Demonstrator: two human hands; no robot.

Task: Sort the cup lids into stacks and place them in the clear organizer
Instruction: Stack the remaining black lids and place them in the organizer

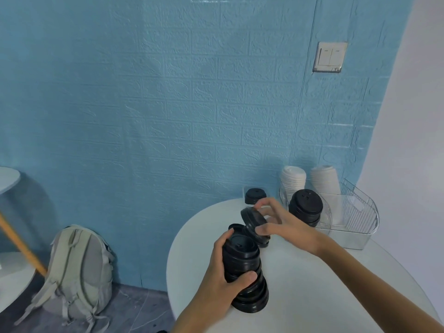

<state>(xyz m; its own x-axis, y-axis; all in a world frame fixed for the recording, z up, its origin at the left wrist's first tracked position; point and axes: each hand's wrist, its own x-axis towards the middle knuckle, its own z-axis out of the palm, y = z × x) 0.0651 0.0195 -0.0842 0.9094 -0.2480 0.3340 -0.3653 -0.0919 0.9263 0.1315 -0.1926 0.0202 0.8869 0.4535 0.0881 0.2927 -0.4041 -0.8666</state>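
Black lids: stacking step is underway. Left hand [224,272] is gripping the tall black lid stack [247,272] on the near part of the white round table [312,296], fingers wrapped around it. Right hand [286,224] is pinching one tilted loose lid [253,218] just beyond the stack. Next move, probably: level that lid, seat it on top, then carry the stack to the clear organizer [353,227] at far right, which is already holding a black stack [305,205] and white lid stacks [293,180].
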